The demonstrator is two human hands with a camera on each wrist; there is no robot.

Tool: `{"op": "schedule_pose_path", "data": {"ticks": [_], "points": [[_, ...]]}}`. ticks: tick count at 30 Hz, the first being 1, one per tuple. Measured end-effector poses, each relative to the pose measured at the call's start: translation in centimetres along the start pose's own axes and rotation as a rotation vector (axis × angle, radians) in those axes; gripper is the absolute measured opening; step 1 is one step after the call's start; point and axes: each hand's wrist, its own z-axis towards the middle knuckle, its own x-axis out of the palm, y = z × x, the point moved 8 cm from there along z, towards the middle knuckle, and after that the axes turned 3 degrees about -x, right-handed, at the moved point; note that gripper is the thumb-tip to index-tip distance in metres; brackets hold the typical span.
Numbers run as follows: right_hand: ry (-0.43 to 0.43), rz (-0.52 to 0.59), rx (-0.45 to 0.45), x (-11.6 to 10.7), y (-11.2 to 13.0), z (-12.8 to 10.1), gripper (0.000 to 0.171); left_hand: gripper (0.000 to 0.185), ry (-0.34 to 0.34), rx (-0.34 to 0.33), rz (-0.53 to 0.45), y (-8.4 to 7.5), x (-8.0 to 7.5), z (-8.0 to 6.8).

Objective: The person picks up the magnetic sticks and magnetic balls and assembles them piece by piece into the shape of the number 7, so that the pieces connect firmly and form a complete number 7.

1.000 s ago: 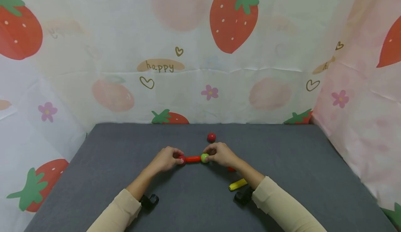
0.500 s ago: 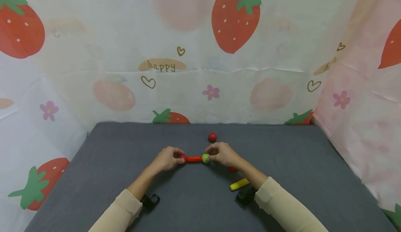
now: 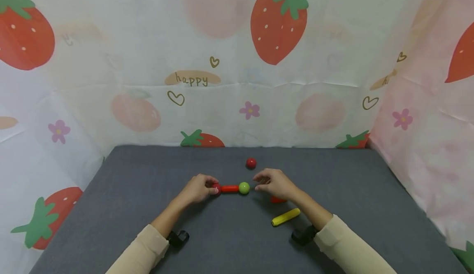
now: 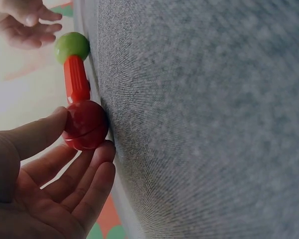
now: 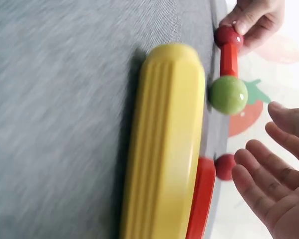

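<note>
Head view: red ball (image 3: pixel 216 189), red plastic rod (image 3: pixel 230 188) and green ball (image 3: pixel 244 188) are joined, pinched by left hand (image 3: pixel 198 188); right hand (image 3: pixel 275 183) is held open, empty; yellow ribbed rod (image 3: pixel 285 217) lies unattached.

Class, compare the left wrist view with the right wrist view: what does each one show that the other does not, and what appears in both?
Only the left wrist view shows the left hand close up, pinching the red ball. Only the right wrist view shows the yellow stick, a loose red stick behind it, and a second red ball. Both show the joined red rod and green ball on the grey mat.
</note>
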Motion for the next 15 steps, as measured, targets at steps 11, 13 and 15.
{"op": "schedule_pose_path", "data": {"ticks": [11,13,15], "points": [[0.101,-0.233,-0.026,-0.6,-1.5,-3.2,0.029,0.03,-0.001,0.004,-0.004,0.0,-0.1,-0.1],[0.117,-0.265,-0.042,-0.6,-1.8,-3.8,0.028,0.03,0.0,0.005,-0.003,0.0,-0.1,-0.1],[0.121,-0.299,-0.06,-0.6,-1.9,-4.2,0.025,0.03,-0.001,0.003,-0.005,0.0,-0.1,-0.1]]}}
